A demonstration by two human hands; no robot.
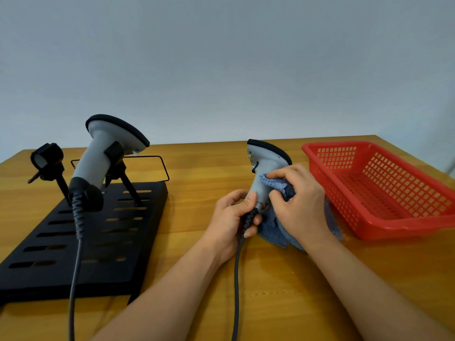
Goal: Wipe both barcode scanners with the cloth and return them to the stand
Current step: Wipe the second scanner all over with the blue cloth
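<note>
A grey barcode scanner [264,159] with a black head rim stands upright at the table's middle. My left hand [230,219] grips the bottom of its handle where the dark cable [236,279] leaves it. My right hand [299,203] holds a blue cloth [278,187] against the handle's right side; more cloth hangs down to the table under that hand. A second grey scanner [103,153] sits in the right clip of the black slotted stand [81,242] on the left. The stand's left clip [46,158] holds nothing.
A red plastic mesh basket [384,190] stands at the right, close to my right hand, with nothing visible inside. The second scanner's cable [75,274] runs down over the stand toward the table's front edge. The wooden table meets a plain wall behind.
</note>
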